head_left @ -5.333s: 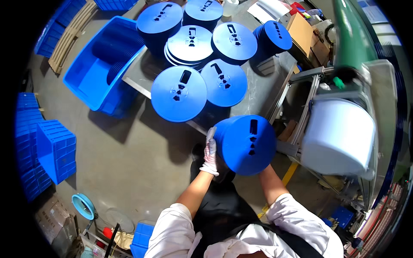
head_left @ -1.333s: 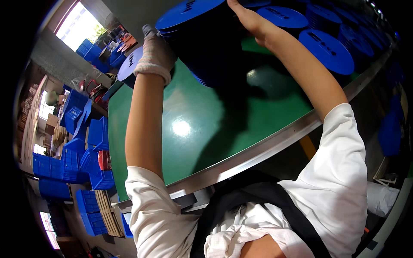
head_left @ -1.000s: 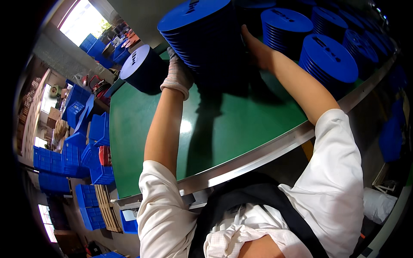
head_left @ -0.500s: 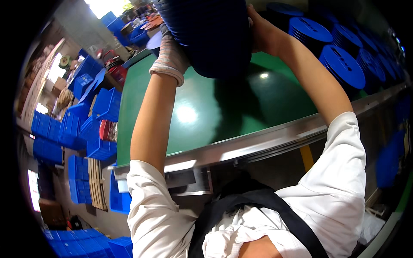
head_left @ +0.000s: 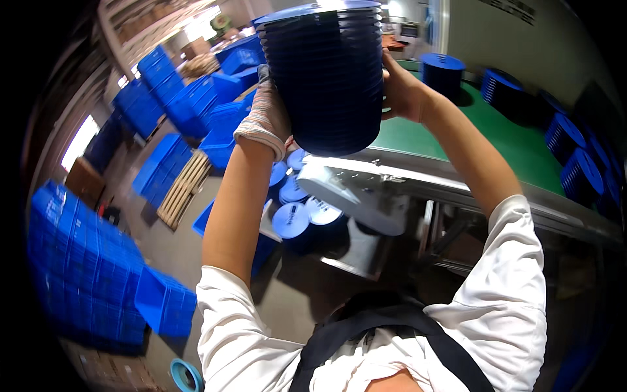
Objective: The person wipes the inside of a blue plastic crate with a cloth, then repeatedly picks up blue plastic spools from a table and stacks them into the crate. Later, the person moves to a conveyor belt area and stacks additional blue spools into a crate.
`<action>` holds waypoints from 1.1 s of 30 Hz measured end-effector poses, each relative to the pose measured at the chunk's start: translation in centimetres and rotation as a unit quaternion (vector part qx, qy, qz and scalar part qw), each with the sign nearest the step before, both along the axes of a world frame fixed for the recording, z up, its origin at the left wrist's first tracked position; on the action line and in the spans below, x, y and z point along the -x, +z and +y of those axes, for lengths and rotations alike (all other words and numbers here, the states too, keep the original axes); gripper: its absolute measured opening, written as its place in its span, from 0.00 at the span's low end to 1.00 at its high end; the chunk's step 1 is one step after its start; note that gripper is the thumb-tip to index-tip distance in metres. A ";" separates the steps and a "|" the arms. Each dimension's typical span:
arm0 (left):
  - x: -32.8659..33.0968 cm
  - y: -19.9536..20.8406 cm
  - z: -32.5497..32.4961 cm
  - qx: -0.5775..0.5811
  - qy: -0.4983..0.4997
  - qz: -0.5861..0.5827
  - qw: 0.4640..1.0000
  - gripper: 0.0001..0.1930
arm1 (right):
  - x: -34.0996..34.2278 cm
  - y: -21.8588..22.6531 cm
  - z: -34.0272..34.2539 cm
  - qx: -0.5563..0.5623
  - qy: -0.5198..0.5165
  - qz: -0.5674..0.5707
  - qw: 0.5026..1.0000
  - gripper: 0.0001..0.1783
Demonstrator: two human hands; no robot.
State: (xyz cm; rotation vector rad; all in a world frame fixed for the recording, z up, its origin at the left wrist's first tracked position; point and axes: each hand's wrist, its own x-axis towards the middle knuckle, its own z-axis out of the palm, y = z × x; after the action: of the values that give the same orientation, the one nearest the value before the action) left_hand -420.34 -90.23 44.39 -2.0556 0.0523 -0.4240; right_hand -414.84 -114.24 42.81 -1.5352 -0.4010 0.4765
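Between both hands I hold up a tall stack of dark blue round lids, nearly upright, its layered edges showing as ribs. My left hand, in a striped knit glove, presses on the stack's left side. On the opposite side my bare right hand grips it with bent fingers. Both hands are closed on the stack, though some fingertips are hidden behind it. Lower left of the stack, several blue round lids with printed tops lie close together beside the metal frame of the green-topped table.
The green table with its metal edge runs along the right. More lid stacks stand on it. At left are piled blue crates, a wooden pallet and a light-blue ring on the floor.
My view and body have turned left. The held stack has swung from over the green table to past its edge, above the lower lids. Both hands keep their hold.
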 end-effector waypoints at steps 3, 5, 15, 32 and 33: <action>8.7 -1.4 6.4 -0.051 0.101 0.007 0.994 0.28 | 3.5 -1.7 9.1 -0.032 0.092 0.034 0.995 0.58; 12.9 -2.9 10.8 -0.065 0.140 0.005 0.988 0.27 | 5.0 -3.0 14.8 -0.054 0.148 0.065 0.985 0.59; 21.8 -16.8 36.0 -0.526 0.247 -0.201 0.789 0.27 | 12.4 -13.2 39.3 -0.133 0.261 0.191 0.937 0.47; 16.6 -59.8 52.7 -0.963 0.013 0.148 -0.225 0.27 | 4.1 -50.0 59.3 -0.229 -0.016 0.349 0.908 0.31; 16.5 -61.9 54.3 -0.943 0.005 0.106 -0.317 0.27 | 3.8 -50.6 60.7 -0.229 -0.037 0.357 0.905 0.30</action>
State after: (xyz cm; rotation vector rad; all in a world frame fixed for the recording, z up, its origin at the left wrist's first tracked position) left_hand -436.81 -35.93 -17.55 -4.2521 -1.2202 -0.9925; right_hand -418.62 -53.54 -7.83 -0.8333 0.1186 0.7815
